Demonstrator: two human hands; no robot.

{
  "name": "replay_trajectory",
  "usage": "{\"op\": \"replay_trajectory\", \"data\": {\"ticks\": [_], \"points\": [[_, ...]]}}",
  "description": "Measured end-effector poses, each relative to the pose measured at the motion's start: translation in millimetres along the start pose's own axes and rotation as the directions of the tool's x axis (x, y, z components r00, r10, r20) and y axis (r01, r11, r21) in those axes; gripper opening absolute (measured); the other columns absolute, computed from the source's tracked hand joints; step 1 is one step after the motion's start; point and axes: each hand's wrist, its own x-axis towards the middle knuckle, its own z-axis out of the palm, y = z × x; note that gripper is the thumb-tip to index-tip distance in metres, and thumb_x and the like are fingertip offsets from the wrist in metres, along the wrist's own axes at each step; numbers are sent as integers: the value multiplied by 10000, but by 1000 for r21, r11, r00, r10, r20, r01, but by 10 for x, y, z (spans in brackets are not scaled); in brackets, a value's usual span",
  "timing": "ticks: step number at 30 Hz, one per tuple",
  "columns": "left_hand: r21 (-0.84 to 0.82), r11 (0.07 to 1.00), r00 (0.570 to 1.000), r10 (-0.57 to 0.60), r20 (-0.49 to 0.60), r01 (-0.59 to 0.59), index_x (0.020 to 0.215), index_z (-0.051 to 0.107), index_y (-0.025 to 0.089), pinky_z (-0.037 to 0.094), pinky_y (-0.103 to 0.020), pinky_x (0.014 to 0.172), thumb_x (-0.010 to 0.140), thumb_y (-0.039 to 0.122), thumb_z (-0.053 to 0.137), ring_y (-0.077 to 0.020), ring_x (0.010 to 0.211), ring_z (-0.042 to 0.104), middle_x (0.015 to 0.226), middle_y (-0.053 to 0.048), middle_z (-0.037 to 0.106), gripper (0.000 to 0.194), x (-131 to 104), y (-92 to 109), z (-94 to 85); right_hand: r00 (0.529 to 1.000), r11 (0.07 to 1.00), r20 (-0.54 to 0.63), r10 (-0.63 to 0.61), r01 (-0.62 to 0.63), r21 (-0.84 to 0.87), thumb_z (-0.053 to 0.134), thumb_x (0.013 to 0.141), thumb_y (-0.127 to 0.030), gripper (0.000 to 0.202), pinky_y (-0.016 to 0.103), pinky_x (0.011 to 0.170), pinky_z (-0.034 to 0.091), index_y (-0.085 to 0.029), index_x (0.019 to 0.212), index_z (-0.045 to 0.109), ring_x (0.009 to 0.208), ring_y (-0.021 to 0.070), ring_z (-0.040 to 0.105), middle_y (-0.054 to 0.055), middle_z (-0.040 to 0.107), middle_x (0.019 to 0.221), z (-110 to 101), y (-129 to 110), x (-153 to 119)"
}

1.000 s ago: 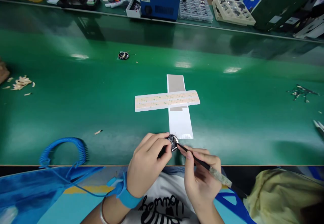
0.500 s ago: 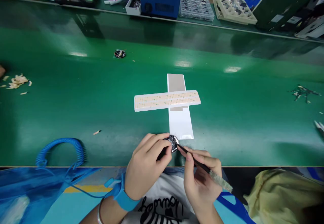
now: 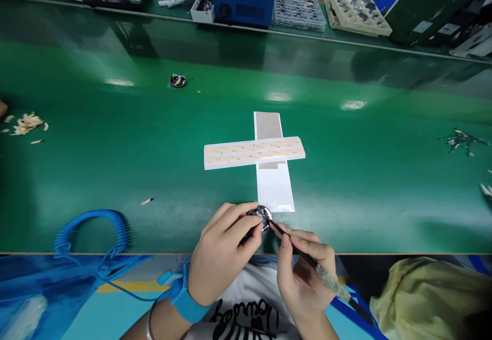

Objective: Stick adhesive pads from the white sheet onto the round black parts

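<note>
Left hand [image 3: 221,250] pinches a small round part [image 3: 261,217] at the near table [image 3: 115,166] edge, fingers closed around its left rim. Right hand [image 3: 303,273] grips a thin tool [image 3: 307,258], tip touching the part's right side; shaft runs back and right, toward the body. Both hands equally near. Crossed white strips [image 3: 265,153] lie just beyond; blue coiled cord [image 3: 90,227] left.

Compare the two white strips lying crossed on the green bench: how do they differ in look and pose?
The upper strip lies crosswise, left to right, and carries rows of small orange-green marks; the lower strip runs away from the person, plain white near them with a grey patch at its far end. The upper strip rests over the lower strip. Both are flat, white-edged rectangles.
</note>
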Motion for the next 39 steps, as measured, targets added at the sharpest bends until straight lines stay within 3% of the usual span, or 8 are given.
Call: {"op": "replay_trajectory", "data": {"ticks": [8, 14, 21, 28, 34, 39], "points": [[130, 980, 988, 141, 63, -148, 1019, 690, 149, 572, -357, 813, 871, 112, 616, -215, 945, 584, 1155, -99, 662, 170, -28, -23, -25, 1000, 1000, -26, -16, 16, -14, 619, 790, 38, 341, 343, 688, 656, -233, 993, 578, 867, 189, 739, 51, 706, 935, 16, 20, -34], [292, 897, 941, 292, 168, -331, 1043, 694, 87, 591, -407, 794, 892, 137, 582, -279, 972, 625, 1103, -143, 696, 194, -16, -31, -71, 999, 999, -30, -45, 45, -2, 610, 787, 38, 342, 333, 690, 659, -227, 1002, 581, 883, 186, 737, 58, 710, 957, 28, 38, -31], [381, 823, 901, 333, 278, -422, 1100, 675, 96, 605, -384, 769, 915, 118, 510, -261, 947, 662, 1157, -143, 691, 249, 12, -49, -139, 999, 999, -31, -43, 43, -7, 610, 791, 32, 332, 355, 697, 659, -225, 1000, 580, 870, 194, 741, 60, 712, 942, 32, 32, -23], [394, 799, 879, 331, 344, -455, 1143, 657, 75, 597, -403, 798, 900, 80, 496, -272, 960, 643, 1200, -171, 662, 292, 3, -46, -150, 999, 999, -16, -34, 35, 19, 600, 781, 60, 375, 356, 706, 662, -226, 1022, 575, 898, 192, 730, 55, 700, 961, 29, 19, -30], [362, 820, 887, 341, 313, -443, 1126, 665, 66, 601, -396, 755, 915, 96, 489, -268, 917, 644, 1153, -175, 676, 277, 30, -43, -156, 997, 998, -73, -9, 14, 65, 564, 764, 103, 470, 366, 685, 674, -242, 1082, 558, 920, 196, 720, 42, 660, 990, 30, -6, -27], [327, 844, 899, 352, 261, -426, 1048, 693, 75, 601, -389, 757, 899, 98, 533, -264, 893, 660, 1094, -161, 706, 220, 50, -70, -123, 999, 1000, -47, -8, 9, 24, 593, 773, 84, 444, 340, 692, 674, -235, 1079, 563, 943, 189, 719, 53, 674, 1027, 48, -5, -12]]}}
